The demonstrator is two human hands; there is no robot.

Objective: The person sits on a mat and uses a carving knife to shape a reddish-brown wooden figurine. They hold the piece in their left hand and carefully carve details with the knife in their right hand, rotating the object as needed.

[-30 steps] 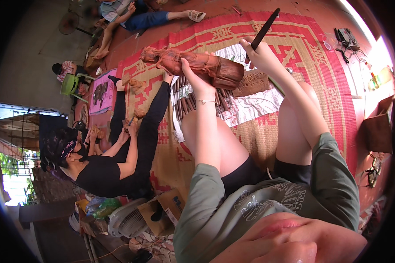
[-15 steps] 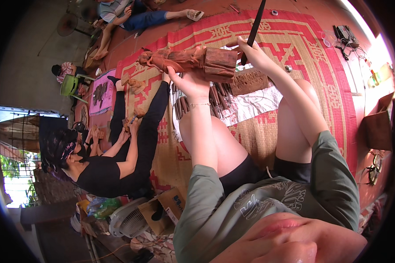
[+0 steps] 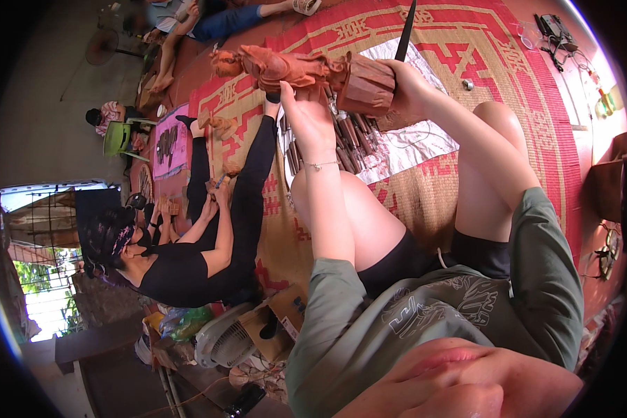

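A reddish-brown carved wooden statue (image 3: pixel 292 70) lies sideways in the air in front of me, its blocky base (image 3: pixel 366 85) to the right. My left hand (image 3: pixel 308 122) supports it from below around the middle, thumb up along its side. At the base's right end is my right hand (image 3: pixel 414 89), fingers curled against the wood. A long dark tapered tool (image 3: pixel 406 31) sticks up from that hand, its lower part hidden. Beneath the statue, several wooden-handled carving tools (image 3: pixel 355 139) lie on a white cloth (image 3: pixel 418 146).
A red and tan woven mat (image 3: pixel 432 184) spreads under my bent legs. To the left, a person in black (image 3: pixel 181 272) sits working on a small wooden piece. A cardboard box (image 3: pixel 272 331) and a fan (image 3: pixel 223 341) stand behind them. A charger-like device with cords (image 3: pixel 557 31) lies far right.
The statue has turned slightly, its head end rising in view. My right hand has come against the base from just beside it, the dark tool still in it. The whole view has shifted a little.
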